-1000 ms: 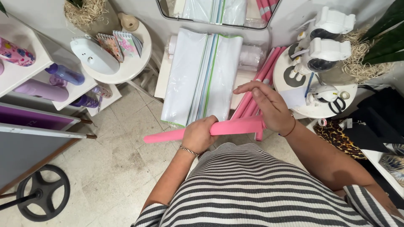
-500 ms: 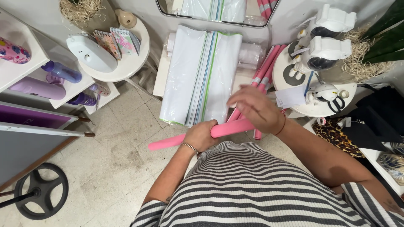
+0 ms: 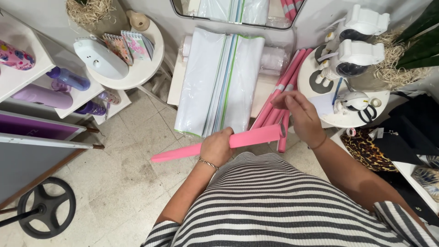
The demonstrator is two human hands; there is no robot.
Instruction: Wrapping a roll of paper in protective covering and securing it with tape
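Observation:
My left hand (image 3: 216, 147) grips a long pink paper roll (image 3: 178, 153) near its middle, holding it level across my front, its left tip over the floor. My right hand (image 3: 298, 114) hovers just above the roll's right end, fingers curled, thumb and forefinger pinched near several pink rolls (image 3: 284, 87) that lean against the wall behind. Whether it holds anything is unclear. A wide bundle of white rolls (image 3: 219, 82) wrapped in clear plastic lies ahead of both hands.
A round white table (image 3: 137, 73) at the left bears notebooks and a white dish. Another round table (image 3: 329, 114) at the right carries white figurines, a pen and scissors. Shelves with bottles (image 3: 68, 78) stand far left. A black wheel (image 3: 41, 208) rests on the tiled floor.
My right hand has lifted off the pink roll's right end and moved up toward the leaning pink rolls. The held roll tilted slightly, its right end rising.

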